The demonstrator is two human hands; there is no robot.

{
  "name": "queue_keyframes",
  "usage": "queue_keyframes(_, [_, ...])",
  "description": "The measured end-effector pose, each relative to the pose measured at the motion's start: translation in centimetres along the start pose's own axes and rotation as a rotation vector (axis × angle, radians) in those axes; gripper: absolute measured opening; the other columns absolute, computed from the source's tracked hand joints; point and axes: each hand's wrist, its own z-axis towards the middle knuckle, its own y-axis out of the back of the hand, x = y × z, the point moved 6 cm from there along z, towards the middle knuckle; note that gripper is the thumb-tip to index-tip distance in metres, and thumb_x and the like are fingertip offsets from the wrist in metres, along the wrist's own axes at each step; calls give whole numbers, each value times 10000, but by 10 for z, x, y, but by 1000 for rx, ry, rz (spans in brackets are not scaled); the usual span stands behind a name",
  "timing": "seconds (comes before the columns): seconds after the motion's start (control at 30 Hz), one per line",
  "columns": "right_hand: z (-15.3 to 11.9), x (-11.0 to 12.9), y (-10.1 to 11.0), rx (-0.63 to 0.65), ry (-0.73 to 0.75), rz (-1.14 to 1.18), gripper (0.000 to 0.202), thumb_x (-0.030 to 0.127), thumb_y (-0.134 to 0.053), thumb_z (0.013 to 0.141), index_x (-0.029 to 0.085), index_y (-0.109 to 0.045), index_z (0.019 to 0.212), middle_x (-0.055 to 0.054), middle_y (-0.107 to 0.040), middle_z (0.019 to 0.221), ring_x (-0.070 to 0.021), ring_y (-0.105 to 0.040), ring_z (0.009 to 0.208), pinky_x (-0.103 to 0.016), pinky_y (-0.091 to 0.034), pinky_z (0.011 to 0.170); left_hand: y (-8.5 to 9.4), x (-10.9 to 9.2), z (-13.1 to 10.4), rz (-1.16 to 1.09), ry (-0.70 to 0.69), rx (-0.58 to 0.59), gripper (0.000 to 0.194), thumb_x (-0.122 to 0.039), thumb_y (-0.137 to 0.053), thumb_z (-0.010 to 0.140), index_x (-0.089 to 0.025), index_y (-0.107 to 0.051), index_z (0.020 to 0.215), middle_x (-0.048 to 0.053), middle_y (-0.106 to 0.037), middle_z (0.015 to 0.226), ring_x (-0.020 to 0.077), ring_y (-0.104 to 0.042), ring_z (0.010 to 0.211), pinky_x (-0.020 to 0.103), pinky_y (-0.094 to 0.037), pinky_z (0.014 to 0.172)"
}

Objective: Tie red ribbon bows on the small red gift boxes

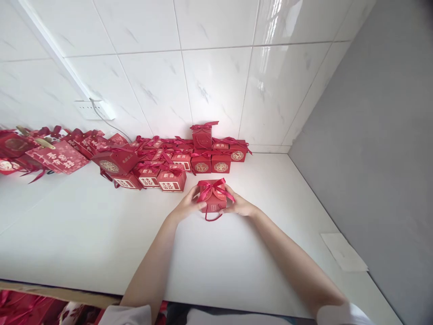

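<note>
A small red gift box [214,201] with a red ribbon bow on top sits on the white tabletop [101,234] in the middle of the head view. My left hand [188,204] grips its left side and my right hand [239,206] grips its right side, fingers wrapped around the box. A loop of red ribbon hangs from the box's front toward me. Just beyond it stands a row of several finished red boxes [189,160] against the tiled wall, one stacked box [202,134] on top.
Flat red box blanks and bags [57,155] are piled at the far left. A white socket with a cable [94,109] is on the tiled wall. A grey wall [372,158] borders the right, with a white paper [343,253] near it.
</note>
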Motion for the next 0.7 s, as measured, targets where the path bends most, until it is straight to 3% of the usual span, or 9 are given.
queue_keyframes(0.07, [-2, -2, 0, -23, 7, -7, 1101, 273, -850, 625, 348, -215, 1522, -80, -317, 1550, -290, -308, 1420, -485, -330, 1130, -3, 7, -3, 60, -30, 28, 875, -317, -864, 588, -215, -471, 1363, 151, -475, 1438, 355, -459, 1316, 492, -406, 1078])
queue_keyframes(0.13, [-4, -4, 0, -38, 12, -5, 1089, 258, -840, 636, 357, -213, 1521, -69, -292, 1562, -286, -323, 1413, -479, -353, 1119, -4, 10, -4, 115, -70, 1, 926, -271, -890, 524, -213, -477, 1351, 158, -510, 1398, 365, -494, 1280, 525, -403, 1069])
queue_keyframes(0.27, [-9, -4, 1, -41, 16, -5, 1076, 249, -780, 714, 378, -101, 1539, -50, -221, 1596, -287, -352, 1401, -482, -409, 1082, -5, 2, -7, 115, -159, -116, 882, -255, -850, 577, -268, -461, 1368, 125, -463, 1452, 338, -440, 1342, 504, -340, 1128])
queue_keyframes(0.37, [-11, -3, 2, -32, 10, -48, 1019, 265, -719, 781, 366, -53, 1546, -55, -280, 1578, -290, -378, 1390, -498, -404, 1084, -5, -5, -8, 100, -168, -179, 854, -247, -831, 593, -299, -472, 1366, 101, -440, 1475, 324, -453, 1335, 471, -372, 1110])
queue_keyframes(0.53, [-12, 7, 1, -39, 97, -115, 994, 272, -678, 814, 328, -15, 1553, -76, -375, 1536, -277, -408, 1375, -482, -362, 1113, -4, -10, -8, 116, -177, -191, 814, -235, -822, 602, -334, -492, 1340, 76, -360, 1527, 270, -553, 1235, 426, -431, 1061])
queue_keyframes(0.7, [-11, 11, -1, -72, 111, -112, 1019, 298, -675, 816, 337, 33, 1547, -62, -364, 1546, -280, -443, 1354, -483, -347, 1124, -4, -12, -7, 97, -163, -200, 709, -251, -781, 662, -361, -513, 1309, 36, -293, 1569, 277, -503, 1281, 464, -419, 1074])
